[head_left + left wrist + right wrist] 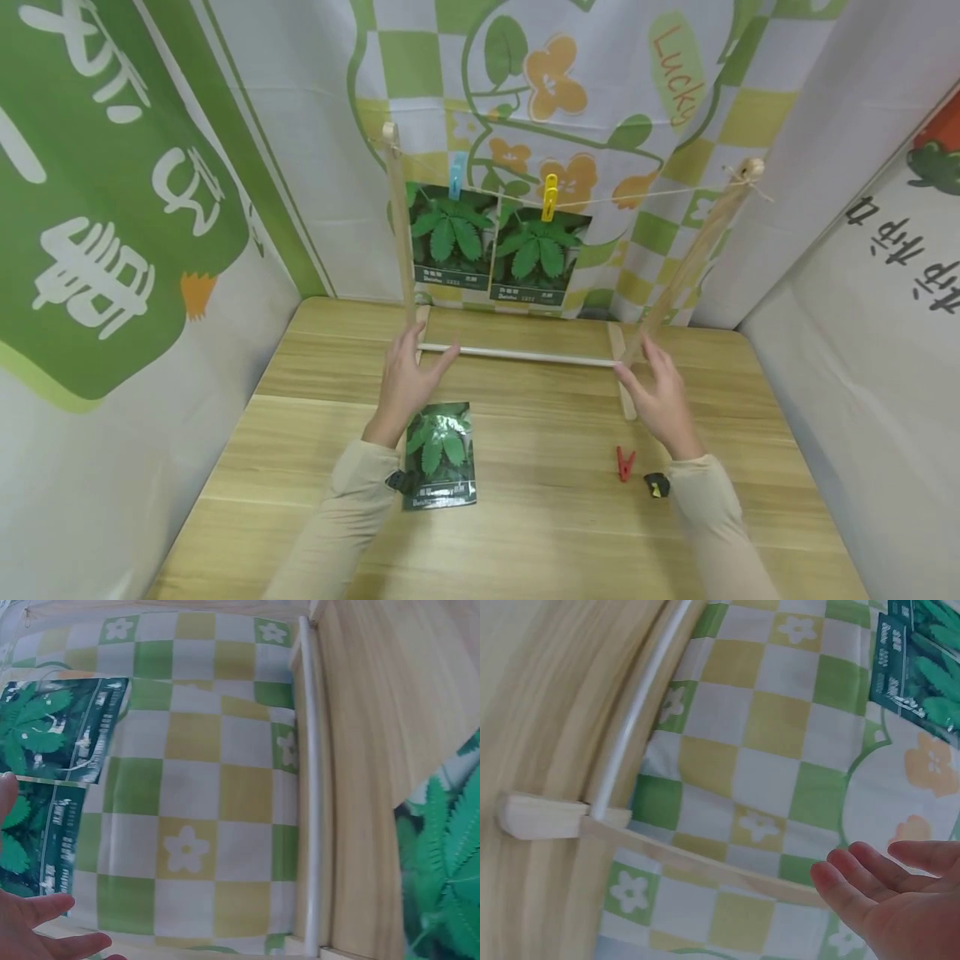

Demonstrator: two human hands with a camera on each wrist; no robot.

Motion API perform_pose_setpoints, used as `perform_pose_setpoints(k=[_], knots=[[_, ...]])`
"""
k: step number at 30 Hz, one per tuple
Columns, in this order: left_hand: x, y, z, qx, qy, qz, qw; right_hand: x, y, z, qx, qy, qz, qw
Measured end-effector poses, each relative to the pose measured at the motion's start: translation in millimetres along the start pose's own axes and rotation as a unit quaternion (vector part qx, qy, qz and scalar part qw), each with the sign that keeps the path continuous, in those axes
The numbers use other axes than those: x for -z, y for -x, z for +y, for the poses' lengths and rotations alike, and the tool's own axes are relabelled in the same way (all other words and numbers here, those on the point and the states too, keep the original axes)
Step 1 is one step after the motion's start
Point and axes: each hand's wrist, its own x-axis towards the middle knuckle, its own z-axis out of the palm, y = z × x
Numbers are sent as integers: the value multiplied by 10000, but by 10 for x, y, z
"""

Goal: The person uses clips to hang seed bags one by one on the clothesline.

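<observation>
A wooden rack with a white crossbar (525,356) and a string between its two posts stands at the back of the table. My left hand (405,379) is at the foot of the left post (401,233), fingers spread in the left wrist view. Beside the right post (686,258) is my right hand (660,396), its fingers extended; whether they touch the wood I cannot tell. On the string hang two green leaf-printed packets, the left packet (450,237) under a blue clothespin (457,175), the right packet (538,254) under a yellow clothespin (550,197).
Another leaf-printed packet (439,454) lies flat on the wooden table (540,533), near my left wrist. A red clothespin (625,464) lies in front of the rack's right foot (624,387). Behind the rack hangs a checked, flower-printed curtain (420,67); printed cloths flank both sides.
</observation>
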Motion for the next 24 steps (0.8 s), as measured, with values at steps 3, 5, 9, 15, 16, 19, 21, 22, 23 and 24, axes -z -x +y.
perform_pose_setpoints(k=[3,5,9,15,16,19,21,22,23,24], knots=[[-27,22,-48,33,-18,18,10000,-40,47,62,-230,-90,-3,9997],[-46,33,-82,36,-27,38,10000,-70,76,100,-316,-90,6,9995],[-88,63,-149,205,-11,19,9998,-116,124,174,-433,-39,-39,9990],[-160,90,-296,474,-104,-99,9988,-160,178,289,-689,39,-126,9975],[-173,90,-324,484,-141,-103,9987,-167,188,309,-740,96,-146,9971],[-208,95,-397,534,-148,-58,9984,-199,219,355,-894,212,-247,9955],[-232,104,-446,556,-152,-42,9983,-227,248,385,-1063,246,-382,9933],[-246,110,-470,575,-163,-46,9982,-242,265,402,-1158,237,-451,9920],[-262,118,-496,584,-177,-53,9981,-260,281,423,-1240,222,-513,9907],[-277,127,-522,609,-203,-72,9979,-279,299,445,-1323,217,-565,9894]])
